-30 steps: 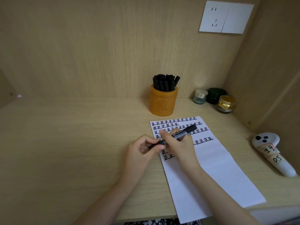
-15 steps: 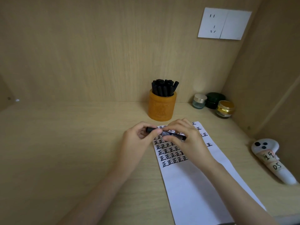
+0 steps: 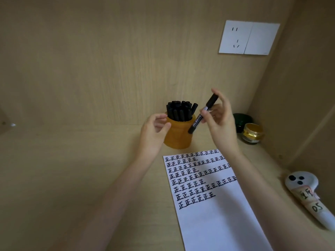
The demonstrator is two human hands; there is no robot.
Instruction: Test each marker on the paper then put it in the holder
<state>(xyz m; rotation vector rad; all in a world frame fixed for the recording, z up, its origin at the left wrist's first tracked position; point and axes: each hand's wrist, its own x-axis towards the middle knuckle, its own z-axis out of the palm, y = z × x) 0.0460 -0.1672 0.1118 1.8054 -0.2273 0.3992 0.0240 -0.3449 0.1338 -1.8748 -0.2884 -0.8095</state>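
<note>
compared with half a second ago: both hands held the black marker (image 3: 203, 114) level over the top of the white paper sheet (image 3: 217, 220). now the left hand (image 3: 154, 132) has let go. the right hand (image 3: 220, 125) alone has the marker, lifted off the sheet and up beside the round orange holder (image 3: 178, 137).

right hand: thumb and fingers pinch the barrel about midway, one fingertip at the upper end. the marker is steeply tilted, upper end to the right, lower end in front of the holder's right side. i cannot tell whether it touches the holder. it is not yet inside.

left hand: fingers loosely curled, gripping nothing, in front of the holder's left side. contact cannot be judged.

the holder stands on the pale wooden worktop (image 3: 72, 169) just behind the sheet's far edge, packed with upright black capped markers (image 3: 179, 110).

writing: the sheet's upper part carries rows of "正" in black ink. the held marker's white label is too small to read. the white handheld controller (image 3: 301, 182), right of the sheet, bears tape marked "05"; the tape above it is illegible.

back right corner: dark green jar (image 3: 243, 120), gold-lidded glass jar (image 3: 252, 133). white wall socket plate (image 3: 249, 38) on the back panel.
</note>
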